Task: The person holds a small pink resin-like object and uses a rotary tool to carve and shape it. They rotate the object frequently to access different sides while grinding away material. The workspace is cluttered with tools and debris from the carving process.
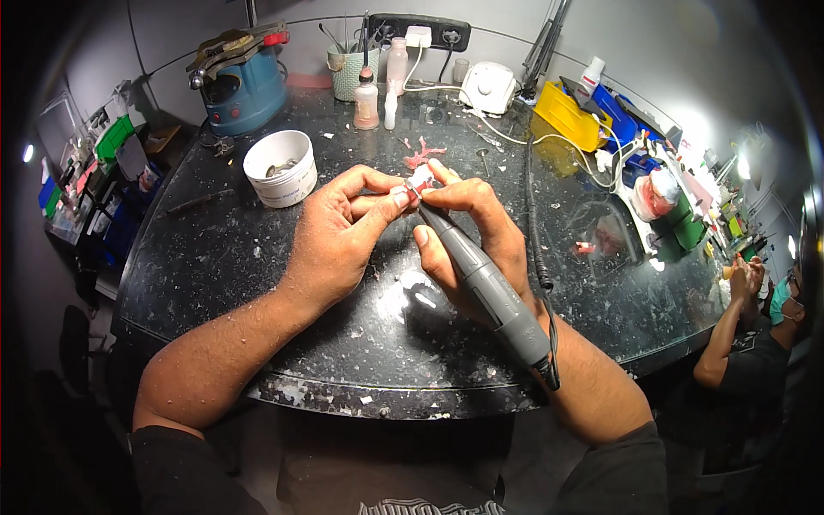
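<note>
My right hand (493,227) is wrapped round a dark grey rotary handpiece (493,292), which slants from lower right up to its tip between my hands. With thumb and fingers, my left hand (330,236) pinches a small pink and white piece (419,181) that looks like dental work. The handpiece tip meets or nearly meets this piece; fingers partly hide the spot. Fingers of my right hand also rest close against the piece. Just beyond them a pink branching piece (421,156) lies on the black speckled table (343,343).
A white tub (296,187) with bits inside stands left of my hands. Behind are a blue machine (245,94), a tool basket (346,77), bottles (366,105) and a white box (489,87). A coiled cable (534,215) and yellow bin (562,116) are rightward. Another person (755,335) sits far right.
</note>
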Action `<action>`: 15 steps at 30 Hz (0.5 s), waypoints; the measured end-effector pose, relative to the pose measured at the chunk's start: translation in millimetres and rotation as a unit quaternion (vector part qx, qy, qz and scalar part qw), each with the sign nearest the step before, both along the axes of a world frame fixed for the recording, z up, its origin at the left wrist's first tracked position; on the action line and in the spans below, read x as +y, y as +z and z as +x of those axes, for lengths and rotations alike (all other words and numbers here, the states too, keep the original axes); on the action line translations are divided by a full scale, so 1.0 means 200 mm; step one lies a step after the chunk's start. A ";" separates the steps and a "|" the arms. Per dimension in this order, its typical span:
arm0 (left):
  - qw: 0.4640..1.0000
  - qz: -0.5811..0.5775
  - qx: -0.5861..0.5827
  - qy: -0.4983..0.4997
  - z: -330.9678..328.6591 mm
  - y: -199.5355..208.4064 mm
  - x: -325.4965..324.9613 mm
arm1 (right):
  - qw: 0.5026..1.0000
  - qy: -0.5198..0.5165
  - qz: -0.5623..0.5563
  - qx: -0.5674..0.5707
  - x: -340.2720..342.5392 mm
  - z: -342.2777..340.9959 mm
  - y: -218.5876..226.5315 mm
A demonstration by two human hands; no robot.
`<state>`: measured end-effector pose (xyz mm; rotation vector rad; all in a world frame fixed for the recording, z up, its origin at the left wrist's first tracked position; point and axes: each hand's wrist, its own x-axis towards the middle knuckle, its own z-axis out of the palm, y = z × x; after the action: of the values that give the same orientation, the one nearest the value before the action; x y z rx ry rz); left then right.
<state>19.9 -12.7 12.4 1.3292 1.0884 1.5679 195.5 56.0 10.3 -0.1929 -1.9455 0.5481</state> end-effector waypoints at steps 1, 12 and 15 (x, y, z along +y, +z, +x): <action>1.000 0.003 -0.004 0.000 0.00 -0.01 0.00 | 1.000 0.001 0.001 -0.006 0.00 0.00 0.00; 1.000 0.019 -0.019 0.011 0.01 0.00 0.00 | 1.000 -0.001 0.011 -0.005 -0.01 -0.01 0.01; 1.000 0.011 -0.010 0.017 0.00 0.00 0.00 | 1.000 0.009 0.015 0.014 0.00 -0.02 0.00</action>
<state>20.8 -12.6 12.6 1.3146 1.0889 1.6185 192.4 55.0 10.5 -0.1485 -1.9292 0.5292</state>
